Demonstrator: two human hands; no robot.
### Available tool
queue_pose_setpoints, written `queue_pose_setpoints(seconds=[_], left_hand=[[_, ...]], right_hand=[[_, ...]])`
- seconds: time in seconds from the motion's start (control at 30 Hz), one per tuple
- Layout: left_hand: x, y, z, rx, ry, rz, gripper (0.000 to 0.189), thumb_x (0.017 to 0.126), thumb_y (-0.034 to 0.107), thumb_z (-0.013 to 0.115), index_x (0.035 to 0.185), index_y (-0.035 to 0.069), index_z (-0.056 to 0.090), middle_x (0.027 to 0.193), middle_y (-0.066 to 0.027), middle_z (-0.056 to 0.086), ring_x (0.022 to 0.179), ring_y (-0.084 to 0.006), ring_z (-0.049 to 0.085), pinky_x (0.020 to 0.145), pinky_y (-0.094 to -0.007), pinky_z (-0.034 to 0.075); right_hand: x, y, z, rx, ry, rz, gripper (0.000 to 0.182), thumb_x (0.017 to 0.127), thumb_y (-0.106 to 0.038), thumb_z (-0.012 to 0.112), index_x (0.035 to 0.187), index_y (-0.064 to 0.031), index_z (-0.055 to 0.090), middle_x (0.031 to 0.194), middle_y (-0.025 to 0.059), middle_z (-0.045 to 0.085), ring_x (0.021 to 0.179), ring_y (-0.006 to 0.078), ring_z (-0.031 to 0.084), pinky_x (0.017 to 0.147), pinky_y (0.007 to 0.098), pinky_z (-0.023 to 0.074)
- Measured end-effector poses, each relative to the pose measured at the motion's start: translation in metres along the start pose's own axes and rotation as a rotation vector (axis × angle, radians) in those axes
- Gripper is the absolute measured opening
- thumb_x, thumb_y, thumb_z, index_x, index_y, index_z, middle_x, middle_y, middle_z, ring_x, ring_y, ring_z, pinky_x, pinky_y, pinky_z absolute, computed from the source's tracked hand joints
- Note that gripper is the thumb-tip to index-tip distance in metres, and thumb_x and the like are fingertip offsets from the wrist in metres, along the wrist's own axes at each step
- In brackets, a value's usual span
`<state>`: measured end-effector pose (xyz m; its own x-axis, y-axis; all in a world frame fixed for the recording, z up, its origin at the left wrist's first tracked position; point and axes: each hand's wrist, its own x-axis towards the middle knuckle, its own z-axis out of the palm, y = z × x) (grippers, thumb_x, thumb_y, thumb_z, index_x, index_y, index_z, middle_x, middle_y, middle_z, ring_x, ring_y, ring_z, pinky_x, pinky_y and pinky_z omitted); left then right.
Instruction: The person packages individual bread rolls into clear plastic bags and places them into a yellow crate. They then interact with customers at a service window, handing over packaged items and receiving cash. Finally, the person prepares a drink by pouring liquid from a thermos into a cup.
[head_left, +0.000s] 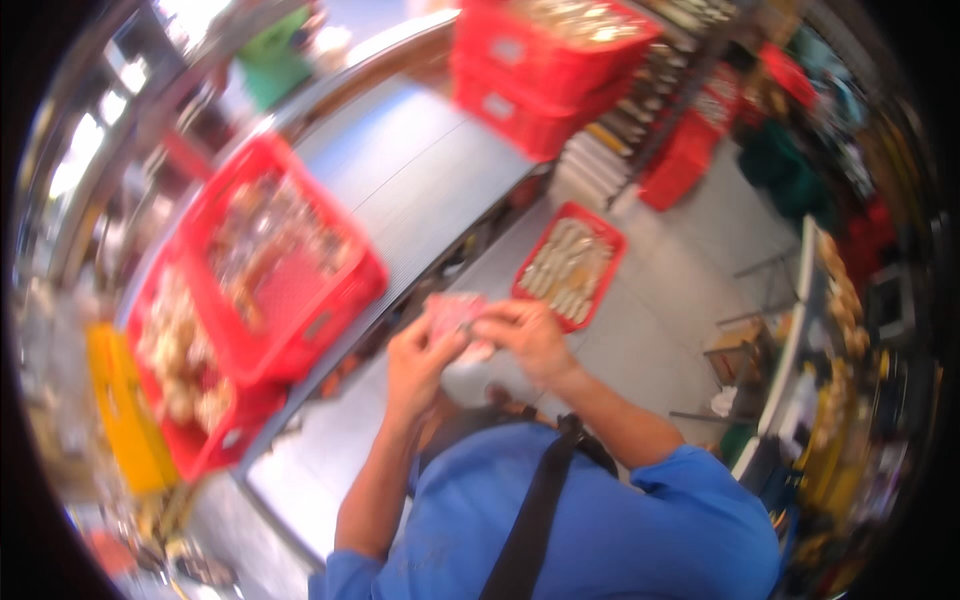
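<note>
Both hands meet in front of my body, above the floor and near the metal table's edge. My left hand (420, 360) grips a small pink and whitish item (454, 313) from its left side; blur hides whether it is paper, film or something else. The fingers of my right hand (529, 337) are closed on the item's right edge, where a small dark spot shows at the fingertips. Behind my right hand, lower down on the floor, lies a shallow red tray (616, 251) of pale elongated pieces.
Left on the ribbed metal table (412, 187) stand red crates (337, 330) of wrapped or pale goods, beside a yellow crate (127, 412). Stacked red crates (517, 97) are at the far end. A white-edged table (784, 360) stands right. A green-clad person (274, 64) is across the table.
</note>
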<state>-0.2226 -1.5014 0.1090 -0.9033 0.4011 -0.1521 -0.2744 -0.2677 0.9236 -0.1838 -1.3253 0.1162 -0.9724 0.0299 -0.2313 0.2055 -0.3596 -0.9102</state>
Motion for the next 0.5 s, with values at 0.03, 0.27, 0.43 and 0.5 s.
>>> queue_pose_setpoints(seconds=[0.03, 0.27, 0.43, 0.5], left_hand=[[0.006, 0.005, -0.01, 0.008, 0.023, 0.018, 0.031, 0.088, 0.006, 0.072, 0.116, -0.006, 0.067, 0.104, -0.0095, 0.072, 0.091, -0.0141, 0.068, 0.083, -0.0288, 0.054], [0.061, 0.04, -0.088, -0.199, 0.135, 0.072, 0.03, 0.094, 0.004, 0.067, 0.122, -0.006, 0.06, 0.109, -0.0133, 0.071, 0.095, -0.0161, 0.07, 0.086, -0.031, 0.058], [0.084, 0.055, -0.138, 0.109, 0.375, 0.281, 0.026, 0.093, 0.003, 0.067, 0.116, -0.005, 0.063, 0.103, -0.0133, 0.072, 0.093, -0.0179, 0.07, 0.086, -0.0317, 0.057], [0.081, 0.056, -0.17, 0.621, 0.542, 0.414, 0.022, 0.091, 0.004, 0.068, 0.112, -0.003, 0.066, 0.099, -0.0134, 0.072, 0.09, -0.0184, 0.07, 0.083, -0.0315, 0.057]], right_hand=[[0.017, 0.011, 0.007, 0.052, -0.008, -0.044, 0.019, 0.093, -0.006, 0.069, 0.109, 0.0042, 0.071, 0.094, 0.0079, 0.074, 0.081, 0.0096, 0.069, 0.072, 0.0247, 0.0568], [0.122, -0.011, 0.073, 0.102, -0.12, 0.092, 0.018, 0.093, -0.005, 0.068, 0.107, 0.0054, 0.071, 0.097, 0.0113, 0.074, 0.083, 0.0152, 0.071, 0.074, 0.0288, 0.0601], [0.209, -0.031, 0.106, 0.033, -0.141, 0.047, 0.019, 0.093, -0.007, 0.068, 0.108, 0.0051, 0.07, 0.097, 0.0126, 0.075, 0.083, 0.0176, 0.073, 0.072, 0.0305, 0.0601], [0.245, -0.046, 0.124, -0.006, -0.152, 0.035, 0.02, 0.094, -0.008, 0.068, 0.109, 0.0049, 0.07, 0.098, 0.0124, 0.075, 0.083, 0.0176, 0.073, 0.071, 0.0304, 0.0599]])
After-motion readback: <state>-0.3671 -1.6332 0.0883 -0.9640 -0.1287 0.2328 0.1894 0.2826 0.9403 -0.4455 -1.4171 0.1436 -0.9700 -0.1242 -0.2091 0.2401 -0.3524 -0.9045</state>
